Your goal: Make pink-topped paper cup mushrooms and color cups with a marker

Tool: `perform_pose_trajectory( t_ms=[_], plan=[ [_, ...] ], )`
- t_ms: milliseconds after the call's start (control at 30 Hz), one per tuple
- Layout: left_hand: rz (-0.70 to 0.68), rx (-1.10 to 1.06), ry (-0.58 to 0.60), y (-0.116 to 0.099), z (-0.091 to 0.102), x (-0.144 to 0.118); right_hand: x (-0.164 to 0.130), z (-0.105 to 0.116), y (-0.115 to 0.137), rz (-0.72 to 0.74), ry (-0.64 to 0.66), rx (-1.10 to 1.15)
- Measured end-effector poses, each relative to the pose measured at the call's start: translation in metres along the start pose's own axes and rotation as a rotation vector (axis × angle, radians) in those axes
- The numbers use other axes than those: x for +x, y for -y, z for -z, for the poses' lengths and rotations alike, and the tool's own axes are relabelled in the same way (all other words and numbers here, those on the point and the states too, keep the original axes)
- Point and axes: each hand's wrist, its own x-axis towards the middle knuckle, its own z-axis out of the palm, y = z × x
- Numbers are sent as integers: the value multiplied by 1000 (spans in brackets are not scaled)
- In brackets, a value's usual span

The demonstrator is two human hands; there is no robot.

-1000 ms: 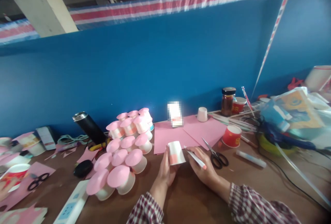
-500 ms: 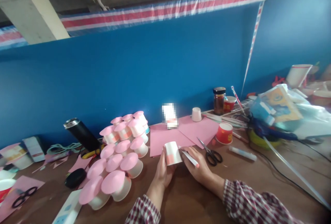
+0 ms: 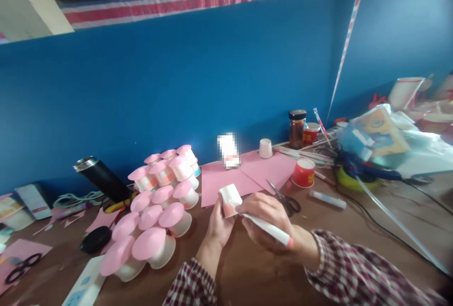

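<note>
Both hands worked a small white paper cup

The right hand [image 3: 269, 223] gripped a white glue stick with an orange cap [image 3: 271, 230], tip against the small white paper cup [image 3: 230, 198] clasped in the left hand [image 3: 219, 223]; beyond lay pink paper sheets [image 3: 244, 176], with black-handled scissors [image 3: 286, 200] just right

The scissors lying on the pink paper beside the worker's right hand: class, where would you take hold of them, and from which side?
Take the scissors by the dark loop handles, which lie at the near end. The closed blades point away toward the back wall, over the pink paper. Probably come from above on the right, since the right hand with its pen crowds the left side.
</note>
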Motion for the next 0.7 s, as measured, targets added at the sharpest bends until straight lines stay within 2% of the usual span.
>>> perform_pose_trajectory(
  t_ms=[67,133,167,300,467,700],
  plan=[
    [-7,20,7,0,0,0,-14,-6,-7,-130,-130,-3],
    [-19,43,-10,-1,-1,0,-25,-12,-23,-352,-365,45],
    [-21,51,-25,-1,-2,0,-28,-14,-32,-417,-386,71],
    [-19,50,-25,-2,-6,-3,-32,-17,-52,-475,-332,106],
    [-21,64,52,0,-6,-3,-32,-20,-42,-447,-245,135],
    [-140,176,36,10,-4,0,-36,-19,-42,-421,-221,110]
  ],
)
